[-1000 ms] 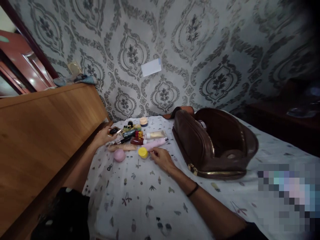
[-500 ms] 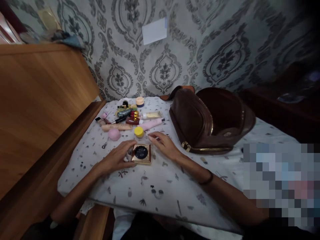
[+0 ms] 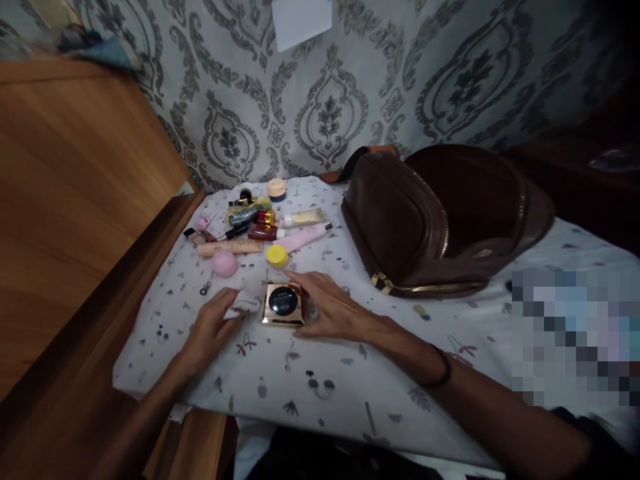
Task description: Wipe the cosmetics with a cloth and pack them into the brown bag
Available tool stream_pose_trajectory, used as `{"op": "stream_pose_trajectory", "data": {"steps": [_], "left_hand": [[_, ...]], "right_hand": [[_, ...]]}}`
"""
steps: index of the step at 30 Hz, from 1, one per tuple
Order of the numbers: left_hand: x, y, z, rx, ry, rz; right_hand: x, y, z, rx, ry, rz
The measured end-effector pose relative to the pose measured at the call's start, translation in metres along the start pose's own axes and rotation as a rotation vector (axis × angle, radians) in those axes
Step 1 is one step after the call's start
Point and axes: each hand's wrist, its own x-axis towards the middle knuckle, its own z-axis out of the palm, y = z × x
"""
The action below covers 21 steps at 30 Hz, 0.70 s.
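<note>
Since the earlier frame, the left hand (image 3: 207,330) has released the square compact (image 3: 271,315) and moved to its 8 o'clock, fingers pinching a crumpled white wad (image 3: 243,305). The right hand (image 3: 335,310) now grasps the compact's 3 o'clock edge. Compact: glossy gold, round black disc (image 3: 283,301); located 6 o'clock from the smooth yellow lid (image 3: 277,255).

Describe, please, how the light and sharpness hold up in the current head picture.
In the head view, light is dim and the upper right sinks to near black; in the same head view, the inside of the bag is deeply shaded, lettering on the compact is hard to read, and coarse pixels hide a patch at right.
</note>
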Motion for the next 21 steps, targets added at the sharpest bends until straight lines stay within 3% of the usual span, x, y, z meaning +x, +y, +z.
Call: {"op": "stream_pose_trajectory", "data": {"steps": [4,9,17,21], "left_hand": [[0.033,0.011,0.004,0.057,0.081,0.021],[0.058,0.012,0.022,0.003,-0.019,0.004],[0.046,0.016,0.026,-0.092,0.001,-0.027],[0.049,0.015,0.03,-0.126,0.116,-0.079]], "right_hand": [[-0.001,-0.002,0.0,-0.01,0.009,-0.013],[-0.001,-0.005,-0.001,-0.034,-0.029,0.008],[-0.002,-0.002,0.0,-0.043,-0.016,-0.048],[-0.002,0.0,0.0,-0.055,-0.016,-0.05]]}}
